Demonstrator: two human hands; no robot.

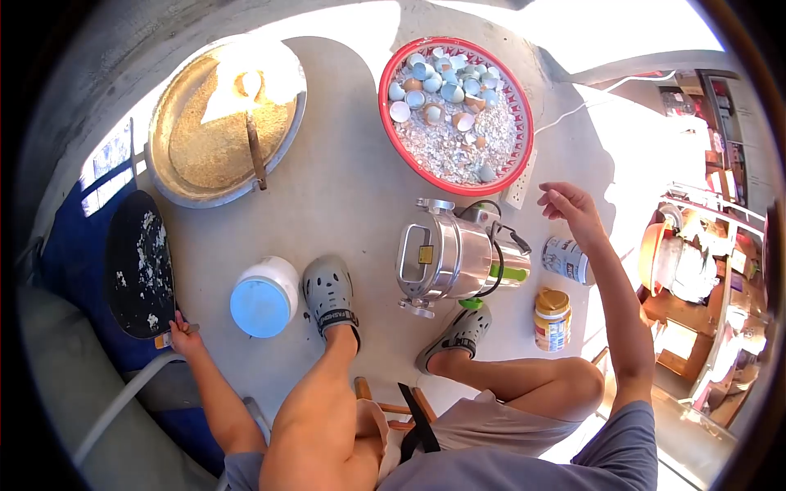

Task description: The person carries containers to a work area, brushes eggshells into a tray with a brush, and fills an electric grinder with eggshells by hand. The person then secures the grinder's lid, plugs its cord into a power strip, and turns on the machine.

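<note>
Black oval object, long axis pointing forward, left hand clamped on near end, right hand loose.

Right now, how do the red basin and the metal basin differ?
The red basin has a patterned, coloured rim; the metal basin has a plain silvery one.
The red basin holds eggshells and pale crushed bits; the metal basin holds tan grains.
A tool rests in the metal basin; none shows in the red basin.
Both are round and on the floor.
</note>
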